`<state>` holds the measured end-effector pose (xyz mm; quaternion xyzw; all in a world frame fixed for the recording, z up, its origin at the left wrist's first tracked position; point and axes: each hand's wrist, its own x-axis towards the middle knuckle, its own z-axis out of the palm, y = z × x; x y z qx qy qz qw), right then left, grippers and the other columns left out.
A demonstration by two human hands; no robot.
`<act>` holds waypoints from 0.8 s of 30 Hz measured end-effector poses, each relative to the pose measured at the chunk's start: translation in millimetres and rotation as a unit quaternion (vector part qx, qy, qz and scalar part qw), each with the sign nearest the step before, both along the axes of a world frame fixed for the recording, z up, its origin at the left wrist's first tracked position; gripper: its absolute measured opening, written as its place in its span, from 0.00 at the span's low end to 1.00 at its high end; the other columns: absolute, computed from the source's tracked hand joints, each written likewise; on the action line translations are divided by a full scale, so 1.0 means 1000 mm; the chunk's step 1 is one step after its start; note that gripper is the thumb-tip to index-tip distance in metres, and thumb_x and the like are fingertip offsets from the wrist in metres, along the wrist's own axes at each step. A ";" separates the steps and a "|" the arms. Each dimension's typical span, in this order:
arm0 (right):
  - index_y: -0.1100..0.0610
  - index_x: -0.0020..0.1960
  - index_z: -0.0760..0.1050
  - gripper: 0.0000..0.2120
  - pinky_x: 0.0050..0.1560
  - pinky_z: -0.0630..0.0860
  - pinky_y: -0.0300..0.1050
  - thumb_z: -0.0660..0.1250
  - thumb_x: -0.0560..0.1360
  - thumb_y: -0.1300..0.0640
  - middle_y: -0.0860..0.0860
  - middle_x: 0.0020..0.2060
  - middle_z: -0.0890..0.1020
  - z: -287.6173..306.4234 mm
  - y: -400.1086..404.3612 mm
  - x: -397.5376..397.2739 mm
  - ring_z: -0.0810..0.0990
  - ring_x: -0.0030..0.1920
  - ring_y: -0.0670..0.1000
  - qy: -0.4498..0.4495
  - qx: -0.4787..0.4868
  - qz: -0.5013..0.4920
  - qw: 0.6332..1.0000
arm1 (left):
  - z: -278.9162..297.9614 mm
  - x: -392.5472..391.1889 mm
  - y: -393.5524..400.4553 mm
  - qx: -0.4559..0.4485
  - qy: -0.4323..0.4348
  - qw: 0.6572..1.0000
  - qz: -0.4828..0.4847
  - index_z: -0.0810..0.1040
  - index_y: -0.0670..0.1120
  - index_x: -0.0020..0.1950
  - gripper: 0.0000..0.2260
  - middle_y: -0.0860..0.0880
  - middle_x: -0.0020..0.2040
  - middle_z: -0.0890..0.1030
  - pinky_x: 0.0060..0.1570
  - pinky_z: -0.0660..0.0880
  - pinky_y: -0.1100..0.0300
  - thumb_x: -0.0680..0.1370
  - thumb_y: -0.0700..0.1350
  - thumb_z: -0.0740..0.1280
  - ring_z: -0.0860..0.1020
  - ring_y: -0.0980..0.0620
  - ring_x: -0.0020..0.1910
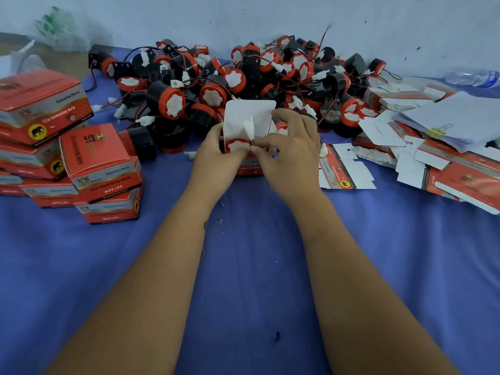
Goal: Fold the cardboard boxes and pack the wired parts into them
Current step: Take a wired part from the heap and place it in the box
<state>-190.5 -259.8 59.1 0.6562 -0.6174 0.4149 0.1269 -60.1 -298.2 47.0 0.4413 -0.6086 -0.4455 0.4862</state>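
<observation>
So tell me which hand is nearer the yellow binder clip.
Right. The right hand is at the open box, on the side facing the binder clip; the left hand holds the box's far side.

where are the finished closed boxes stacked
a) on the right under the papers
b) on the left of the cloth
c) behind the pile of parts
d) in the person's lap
b: the closed boxes sit stacked at the left of the blue cloth, while the right side holds only flat unfolded boxes.
</observation>
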 end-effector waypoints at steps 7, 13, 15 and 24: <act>0.52 0.40 0.84 0.06 0.68 0.57 0.52 0.72 0.72 0.51 0.53 0.71 0.70 0.000 -0.001 -0.002 0.62 0.72 0.59 -0.071 0.068 0.024 0.995 | 0.000 -0.001 -0.001 -0.002 -0.009 1.000 0.009 0.75 0.51 0.67 0.18 0.57 0.54 0.81 0.44 0.73 0.71 0.77 0.42 0.68 0.79 0.62 0.52; 0.51 0.43 0.85 0.08 0.64 0.47 0.41 0.70 0.75 0.50 0.51 0.73 0.67 -0.001 -0.004 -0.003 0.56 0.74 0.57 -0.050 0.116 0.011 0.992 | 0.004 0.000 0.003 -0.001 0.051 0.999 -0.009 0.73 0.52 0.68 0.21 0.57 0.56 0.80 0.48 0.76 0.67 0.76 0.39 0.65 0.79 0.60 0.55; 0.50 0.46 0.86 0.09 0.66 0.45 0.41 0.68 0.76 0.49 0.51 0.75 0.65 -0.001 -0.004 -0.004 0.54 0.75 0.56 -0.035 0.129 0.010 0.991 | 0.005 -0.001 0.004 -0.002 0.086 0.995 -0.046 0.72 0.54 0.68 0.22 0.57 0.58 0.80 0.51 0.76 0.64 0.75 0.40 0.64 0.79 0.60 0.57; 0.47 0.47 0.83 0.14 0.69 0.37 0.47 0.59 0.78 0.48 0.48 0.78 0.55 0.001 -0.001 -0.007 0.49 0.76 0.52 0.053 0.193 0.038 0.979 | 0.003 -0.004 0.004 -0.061 0.001 0.998 -0.028 0.62 0.51 0.77 0.29 0.52 0.69 0.73 0.66 0.72 0.59 0.78 0.38 0.68 0.72 0.54 0.68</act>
